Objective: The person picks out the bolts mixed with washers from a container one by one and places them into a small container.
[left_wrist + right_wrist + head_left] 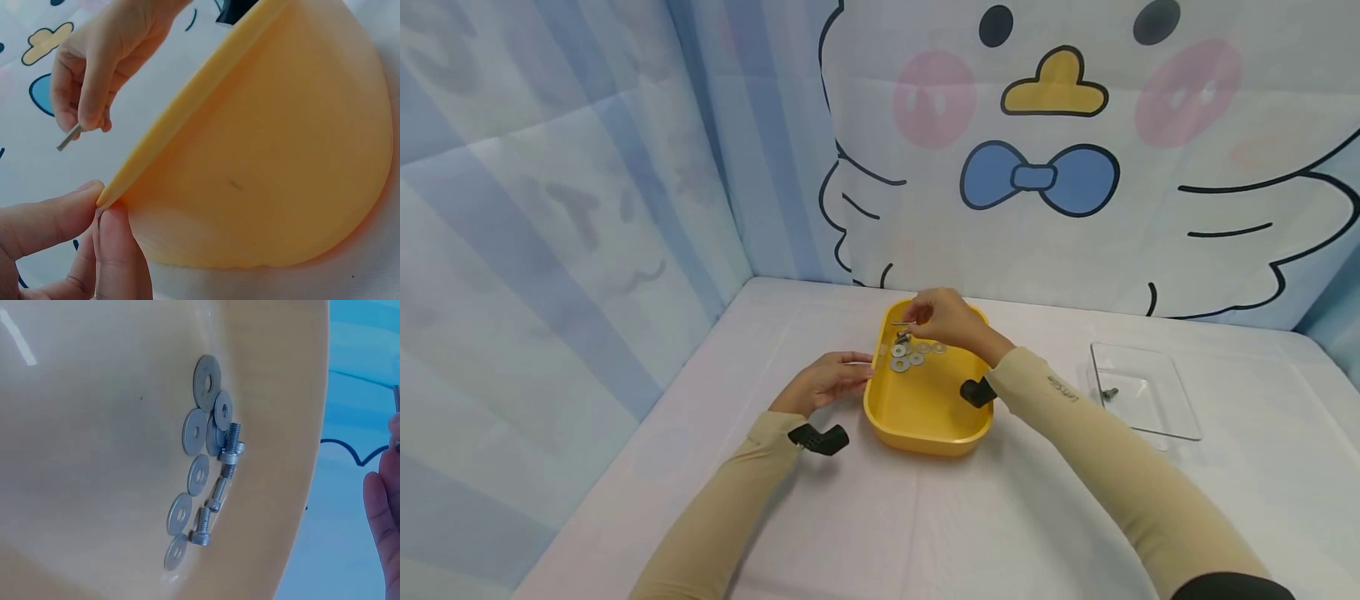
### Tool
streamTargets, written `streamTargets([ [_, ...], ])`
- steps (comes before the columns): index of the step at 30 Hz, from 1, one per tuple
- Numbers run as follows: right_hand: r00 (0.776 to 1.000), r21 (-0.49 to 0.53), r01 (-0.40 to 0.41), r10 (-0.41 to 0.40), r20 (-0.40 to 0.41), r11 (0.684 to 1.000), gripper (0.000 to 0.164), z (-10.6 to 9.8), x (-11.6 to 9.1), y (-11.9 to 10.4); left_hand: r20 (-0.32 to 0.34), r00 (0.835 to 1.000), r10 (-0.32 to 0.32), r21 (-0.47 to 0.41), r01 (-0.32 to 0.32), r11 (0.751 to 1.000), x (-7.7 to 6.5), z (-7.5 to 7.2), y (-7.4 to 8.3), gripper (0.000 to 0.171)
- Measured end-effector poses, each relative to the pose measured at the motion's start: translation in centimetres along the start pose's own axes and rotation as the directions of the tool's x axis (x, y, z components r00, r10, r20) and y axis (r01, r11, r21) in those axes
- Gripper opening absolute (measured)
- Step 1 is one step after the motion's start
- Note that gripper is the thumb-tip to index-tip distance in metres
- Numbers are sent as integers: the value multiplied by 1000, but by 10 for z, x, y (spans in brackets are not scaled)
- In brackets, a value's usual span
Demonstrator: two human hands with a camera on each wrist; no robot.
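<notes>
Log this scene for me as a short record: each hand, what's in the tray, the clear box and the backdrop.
Left hand: pinches the side rim of the yellow tray
Right hand: pinches a thin metal piece, held up near the tray's far end
Tray contents: washers and bolts, gathered toward the far end
Clear box: right of the tray, small metal parts inside
Backdrop: cartoon with a blue bow

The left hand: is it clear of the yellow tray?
No, the left hand pinches the yellow tray by its rim.
</notes>
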State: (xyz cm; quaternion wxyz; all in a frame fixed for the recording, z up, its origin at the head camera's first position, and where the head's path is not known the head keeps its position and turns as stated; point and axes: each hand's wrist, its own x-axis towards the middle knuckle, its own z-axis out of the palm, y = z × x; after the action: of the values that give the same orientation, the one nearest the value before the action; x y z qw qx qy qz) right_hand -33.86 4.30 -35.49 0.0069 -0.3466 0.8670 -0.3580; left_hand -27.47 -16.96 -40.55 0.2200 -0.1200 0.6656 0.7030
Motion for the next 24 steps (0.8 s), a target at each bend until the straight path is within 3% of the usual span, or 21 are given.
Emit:
streamTargets([
  [6, 1000, -18, 9, -9, 18, 1000, 13, -5, -8, 0, 21, 999, 24, 16, -24, 1000, -2, -1, 0, 43],
  [17, 999, -52, 30, -31, -18, 998, 12, -29, -27, -1, -55, 996, -69, 63, 73, 995, 4, 4, 8, 40],
  [24, 999, -94, 24, -29, -42, 995, 12, -48, -40, -3, -29, 999, -34, 119, 37, 992, 4, 2, 13, 42],
])
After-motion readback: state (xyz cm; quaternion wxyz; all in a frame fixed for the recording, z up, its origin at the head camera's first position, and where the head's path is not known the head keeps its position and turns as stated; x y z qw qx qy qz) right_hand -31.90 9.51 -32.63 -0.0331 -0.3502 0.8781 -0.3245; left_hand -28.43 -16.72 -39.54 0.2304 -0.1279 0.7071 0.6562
